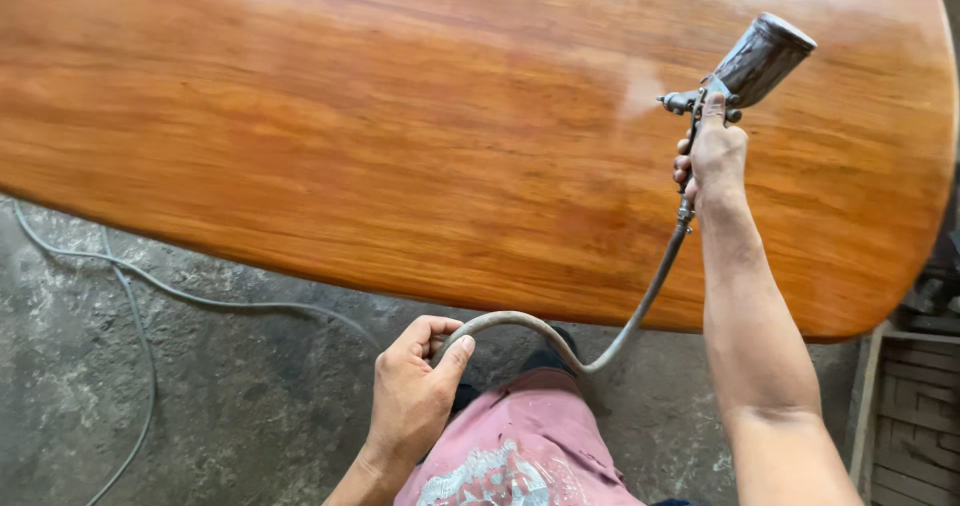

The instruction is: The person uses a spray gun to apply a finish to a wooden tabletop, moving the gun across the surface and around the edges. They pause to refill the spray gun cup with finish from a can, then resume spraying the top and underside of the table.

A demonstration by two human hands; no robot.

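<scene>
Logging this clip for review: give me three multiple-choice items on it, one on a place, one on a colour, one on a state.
1. Where is the spray gun?
A. over the tabletop
B. on the floor
C. in the person's lap

2. What colour is the tabletop?
A. grey
B. reddish-brown
C. white

3. What is the left hand doing?
A. hanging empty
B. pressing on the wood
C. gripping the hose

Answers:
1 A, the right hand holds it above the wood.
2 B, glossy reddish-brown grain shows.
3 C, its fingers curl round the hose.
</scene>
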